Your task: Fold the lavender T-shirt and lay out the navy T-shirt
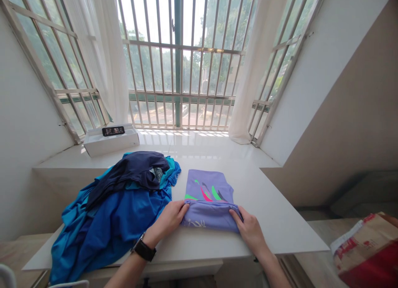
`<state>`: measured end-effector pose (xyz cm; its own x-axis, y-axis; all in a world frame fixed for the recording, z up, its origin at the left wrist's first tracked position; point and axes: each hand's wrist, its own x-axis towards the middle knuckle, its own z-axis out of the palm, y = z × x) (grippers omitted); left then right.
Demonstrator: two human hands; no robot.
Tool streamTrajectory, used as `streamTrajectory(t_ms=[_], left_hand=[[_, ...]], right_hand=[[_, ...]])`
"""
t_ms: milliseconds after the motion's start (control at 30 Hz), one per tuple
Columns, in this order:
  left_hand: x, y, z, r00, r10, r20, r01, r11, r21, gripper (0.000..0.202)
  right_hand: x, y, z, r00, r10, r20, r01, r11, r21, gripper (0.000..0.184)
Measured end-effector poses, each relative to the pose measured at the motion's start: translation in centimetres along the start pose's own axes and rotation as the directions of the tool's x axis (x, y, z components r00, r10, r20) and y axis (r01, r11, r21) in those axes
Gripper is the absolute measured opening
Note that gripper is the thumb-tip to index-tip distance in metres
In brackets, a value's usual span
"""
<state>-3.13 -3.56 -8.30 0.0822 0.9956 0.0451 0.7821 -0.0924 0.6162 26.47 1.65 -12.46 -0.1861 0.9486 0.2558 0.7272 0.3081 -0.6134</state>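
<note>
A lilac T-shirt (209,188) with a green, pink and black print lies folded on the white tabletop (267,213), its lower part turned up in a thick fold. My left hand (168,222) grips the left end of that fold, and my right hand (249,230) holds its right end. A black wristwatch (143,248) circles my left wrist. Just left of my left hand lies a crumpled heap of blue clothing (108,225), topped by a dark navy garment (132,171).
A white box (110,145) with a black object (113,131) on its lid stands on the sill at the back left. Barred windows (180,64) and white curtains (258,59) rise behind it. A red-and-brown parcel bag (365,250) lies low at the right, beyond the table edge.
</note>
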Motion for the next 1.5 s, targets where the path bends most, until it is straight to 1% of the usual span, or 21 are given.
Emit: streamTrajectory(t_ms=[200, 333, 433, 500, 600, 667, 833, 967, 1067, 1133, 1167, 1233, 1300, 1333, 1367, 1400, 1433, 1467, 1500], left_hand=[[0.6, -0.3, 0.6, 0.999, -0.042, -0.024, 0.045, 0.993, 0.108, 0.041], [1.2, -0.1, 0.5, 0.999, -0.052, -0.013, 0.053, 0.993, 0.105, 0.045], [1.4, -0.2, 0.3, 0.999, -0.049, -0.014, 0.050, 0.995, 0.088, 0.053], [1.3, -0.3, 0.4, 0.997, -0.075, -0.017, 0.076, 0.994, 0.080, 0.057], [1.0, -0.6, 0.6, 0.990, -0.140, -0.019, 0.141, 0.985, 0.103, 0.051], [0.8, -0.6, 0.8, 0.987, -0.159, -0.034, 0.162, 0.977, 0.136, 0.046], [0.6, -0.3, 0.9, 0.983, -0.177, -0.055, 0.185, 0.960, 0.209, 0.036], [0.9, 0.2, 0.9, 0.983, -0.181, -0.039, 0.184, 0.922, 0.340, 0.030], [1.1, 0.4, 1.1, 0.982, -0.186, -0.032, 0.182, 0.895, 0.406, 0.030], [1.1, 0.3, 1.2, 0.983, -0.181, -0.043, 0.182, 0.896, 0.405, 0.030], [1.0, 0.2, 1.1, 0.983, -0.177, -0.054, 0.184, 0.901, 0.393, 0.030], [0.7, 0.0, 0.9, 0.981, -0.172, -0.095, 0.195, 0.915, 0.353, 0.027], [0.2, 0.0, 0.4, 0.974, -0.133, -0.185, 0.186, 0.932, 0.310, 0.024], [0.0, 0.3, 0.2, 0.968, -0.083, -0.238, 0.154, 0.942, 0.297, 0.024], [-0.2, 0.6, 0.0, 0.959, -0.012, -0.285, 0.100, 0.950, 0.296, 0.025], [-0.3, 1.1, 0.0, 0.948, 0.077, -0.308, 0.022, 0.952, 0.307, 0.025], [-0.4, 1.6, 0.1, 0.938, 0.181, -0.297, -0.078, 0.941, 0.329, 0.026], [-0.3, 2.1, 0.3, 0.925, 0.287, -0.247, -0.189, 0.915, 0.356, 0.026], [-0.1, 2.5, 0.7, 0.906, 0.385, -0.173, -0.300, 0.876, 0.378, 0.028]], right_hand=[[0.2, -0.4, 0.5, 0.998, 0.015, -0.054, -0.024, 0.987, -0.160, 0.050], [0.4, -0.4, 0.5, 0.998, 0.051, -0.038, -0.059, 0.964, -0.259, 0.047], [0.7, -0.3, 0.6, 0.996, 0.085, -0.018, -0.086, 0.952, -0.293, 0.045], [0.9, -0.3, 0.7, 0.994, 0.112, -0.007, -0.109, 0.946, -0.305, 0.042], [0.8, -0.6, 0.6, 0.988, 0.157, 0.004, -0.147, 0.937, -0.317, 0.040], [0.7, -0.9, 0.5, 0.984, 0.176, 0.006, -0.165, 0.930, -0.328, 0.040], [0.7, -1.4, 0.1, 0.976, 0.217, -0.011, -0.203, 0.895, -0.398, 0.046], [1.0, -1.9, 0.1, 0.973, 0.231, -0.023, -0.218, 0.875, -0.432, 0.048], [1.2, -2.1, 0.3, 0.971, 0.237, -0.030, -0.227, 0.875, -0.428, 0.049], [1.3, -1.6, 0.0, 0.967, 0.255, -0.028, -0.246, 0.893, -0.376, 0.051], [1.4, -1.2, -0.2, 0.963, 0.267, -0.023, -0.261, 0.911, -0.320, 0.053], [1.4, 0.1, -1.2, 0.954, 0.297, -0.034, -0.298, 0.942, -0.156, 0.057], [1.3, 1.1, -2.3, 0.943, 0.311, -0.116, -0.314, 0.949, -0.007, 0.060], [1.2, 1.3, -2.8, 0.935, 0.304, -0.183, -0.302, 0.953, 0.038, 0.061], [1.1, 1.2, -3.1, 0.928, 0.276, -0.249, -0.271, 0.961, 0.055, 0.060], [0.8, 0.8, -3.2, 0.928, 0.223, -0.298, -0.219, 0.975, 0.047, 0.059], [0.6, 0.1, -3.0, 0.938, 0.143, -0.314, -0.144, 0.989, 0.019, 0.057], [0.3, -0.7, -2.4, 0.955, 0.043, -0.295, -0.052, 0.998, -0.023, 0.054], [0.1, -1.7, -1.6, 0.969, -0.066, -0.240, 0.049, 0.996, -0.076, 0.052]])
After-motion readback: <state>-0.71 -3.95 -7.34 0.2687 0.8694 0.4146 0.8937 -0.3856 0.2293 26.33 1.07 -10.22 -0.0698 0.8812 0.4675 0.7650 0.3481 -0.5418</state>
